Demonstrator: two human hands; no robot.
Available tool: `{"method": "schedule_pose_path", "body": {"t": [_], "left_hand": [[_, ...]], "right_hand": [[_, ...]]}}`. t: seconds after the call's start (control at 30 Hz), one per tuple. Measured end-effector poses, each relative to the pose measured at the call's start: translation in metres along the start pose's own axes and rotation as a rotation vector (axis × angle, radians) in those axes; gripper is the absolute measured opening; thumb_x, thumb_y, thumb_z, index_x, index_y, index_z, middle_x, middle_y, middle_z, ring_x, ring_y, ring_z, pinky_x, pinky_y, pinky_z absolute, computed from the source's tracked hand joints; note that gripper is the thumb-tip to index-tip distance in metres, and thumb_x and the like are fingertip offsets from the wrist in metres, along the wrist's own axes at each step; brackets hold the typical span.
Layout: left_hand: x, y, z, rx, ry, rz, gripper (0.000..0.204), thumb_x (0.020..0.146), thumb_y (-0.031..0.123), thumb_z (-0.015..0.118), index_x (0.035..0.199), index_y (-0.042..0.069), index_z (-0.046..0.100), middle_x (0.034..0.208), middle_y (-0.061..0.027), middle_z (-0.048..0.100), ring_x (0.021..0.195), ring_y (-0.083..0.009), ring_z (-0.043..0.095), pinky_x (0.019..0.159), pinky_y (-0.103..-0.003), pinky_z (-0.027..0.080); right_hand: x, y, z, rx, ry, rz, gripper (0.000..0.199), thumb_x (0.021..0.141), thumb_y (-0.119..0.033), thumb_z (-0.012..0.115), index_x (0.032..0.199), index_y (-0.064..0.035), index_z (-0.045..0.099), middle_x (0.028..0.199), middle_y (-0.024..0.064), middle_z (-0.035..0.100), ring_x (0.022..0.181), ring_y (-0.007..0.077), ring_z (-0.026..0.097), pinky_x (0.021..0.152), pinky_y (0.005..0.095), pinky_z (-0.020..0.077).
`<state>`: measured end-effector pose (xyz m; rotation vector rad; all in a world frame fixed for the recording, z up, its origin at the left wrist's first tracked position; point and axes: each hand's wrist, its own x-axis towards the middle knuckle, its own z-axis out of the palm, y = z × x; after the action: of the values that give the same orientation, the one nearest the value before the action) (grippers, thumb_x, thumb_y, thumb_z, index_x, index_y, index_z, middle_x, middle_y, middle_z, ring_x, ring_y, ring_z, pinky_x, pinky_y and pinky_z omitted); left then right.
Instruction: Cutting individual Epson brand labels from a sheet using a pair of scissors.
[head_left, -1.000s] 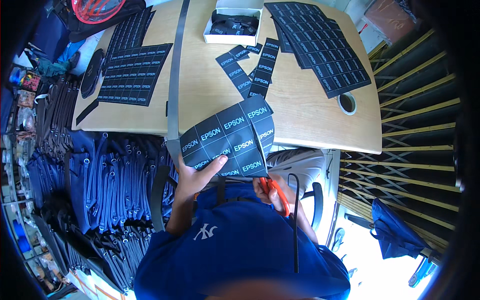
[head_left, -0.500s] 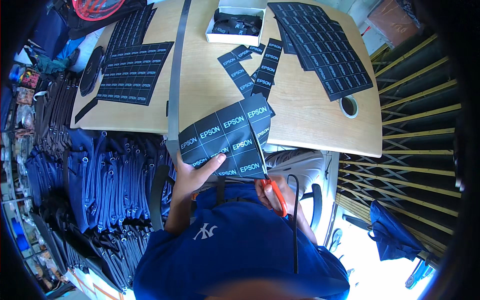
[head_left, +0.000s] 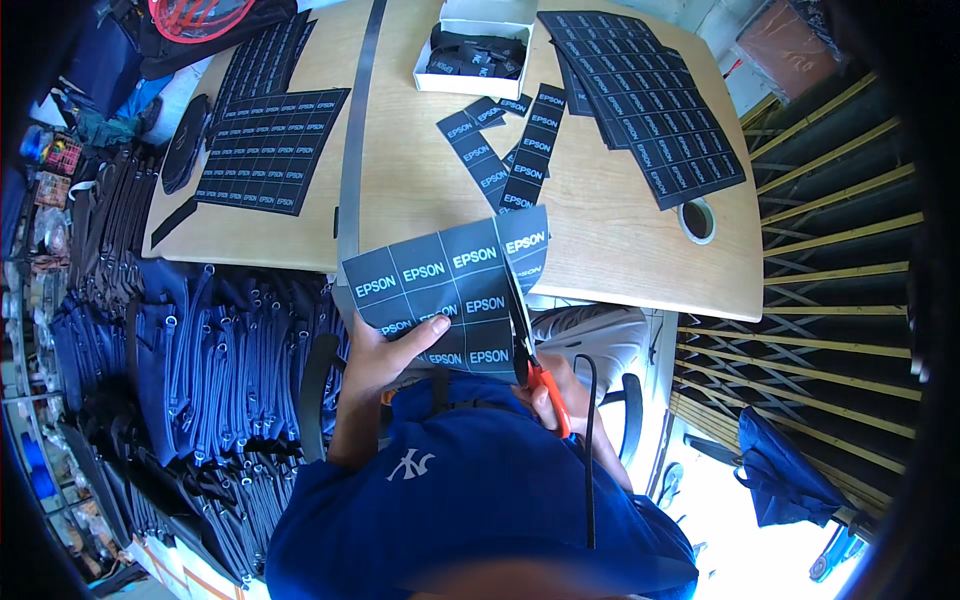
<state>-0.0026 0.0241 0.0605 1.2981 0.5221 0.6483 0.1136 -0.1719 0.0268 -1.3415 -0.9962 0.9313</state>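
My left hand [head_left: 388, 352] grips a black printed label sheet [head_left: 445, 275] by its lower left part, thumb on top and the fingers hidden beneath. The sheet has white lettering in a grid and is held over my lap, at the near edge of the table. In my right hand [head_left: 566, 384] is a pair of orange-handled scissors [head_left: 551, 398]. Their blades point away from me and lie along a cut near the sheet's right side. To the right of the cut, a strip [head_left: 527, 244] of the sheet bends away, its top part tilted outward.
Cut label strips [head_left: 533, 148] lie on the wooden table [head_left: 640, 255], near an open white box [head_left: 470, 84] of black pieces. Label sheets are stacked at right [head_left: 650, 105] and left [head_left: 275, 150]. Blue strapped bags [head_left: 235, 365] hang on the left; a folding metal gate [head_left: 810, 270] stands right.
The scissors have shifted slightly nearer and the cut line runs further along the sheet. The strip on the right now stands more apart. The sheet has tilted and moved a little toward me.
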Motion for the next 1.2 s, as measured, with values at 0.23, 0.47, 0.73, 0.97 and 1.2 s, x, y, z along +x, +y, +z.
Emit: {"method": "schedule_pose_path", "body": {"t": [0.23,0.47,0.73,0.97,1.2], "left_hand": [[-0.002,0.009,-0.001,0.094,-0.144,-0.060,0.038,0.071,0.000,0.074,0.105,0.000,0.056,0.094,-0.0061,0.064,0.085,-0.0125,0.062,0.075,-0.025,0.049],[-0.002,0.008,0.000,0.114,-0.179,-0.057,0.036,0.070,0.000,0.075,0.102,0.000,0.058,0.094,-0.0072,0.065,0.083,-0.0128,0.063,0.073,-0.026,0.050],[0.001,0.011,0.003,0.065,-0.157,-0.041,0.036,0.071,-0.001,0.074,0.103,-0.001,0.057,0.093,-0.0072,0.065,0.084,-0.0131,0.063,0.074,-0.026,0.050],[0.012,0.016,0.001,0.032,-0.155,-0.006,0.035,0.073,-0.002,0.072,0.104,-0.001,0.057,0.093,-0.0061,0.065,0.085,-0.0117,0.062,0.074,-0.025,0.049],[0.042,0.041,-0.010,0.060,-0.181,0.113,0.033,0.073,-0.001,0.071,0.104,0.000,0.058,0.094,-0.0054,0.065,0.085,-0.0106,0.061,0.075,-0.025,0.048]], "right_hand": [[-0.001,0.002,-0.001,-0.062,0.033,-0.040,0.070,0.084,-0.070,0.036,0.081,-0.0010,0.048,0.062,0.0073,0.048,0.054,0.0210,0.052,0.050,0.0319,0.0396],[-0.001,-0.002,0.004,-0.077,0.098,0.004,0.071,0.085,-0.070,0.034,0.081,-0.0004,0.048,0.061,0.0081,0.048,0.053,0.0218,0.052,0.050,0.0345,0.0401],[0.005,-0.005,0.008,-0.067,0.128,0.097,0.066,0.087,-0.065,0.038,0.073,-0.0016,0.047,0.058,0.0067,0.046,0.052,0.0198,0.050,0.050,0.0337,0.0397],[0.020,-0.023,0.007,-0.036,0.131,0.143,0.055,0.091,-0.054,0.043,0.070,-0.0028,0.047,0.057,0.0056,0.046,0.050,0.0178,0.049,0.049,0.0325,0.0387],[0.052,-0.040,0.007,-0.073,0.167,-0.025,0.045,0.095,-0.039,0.047,0.074,0.0003,0.049,0.058,0.0071,0.047,0.051,0.0178,0.046,0.051,0.0325,0.0388]]}}
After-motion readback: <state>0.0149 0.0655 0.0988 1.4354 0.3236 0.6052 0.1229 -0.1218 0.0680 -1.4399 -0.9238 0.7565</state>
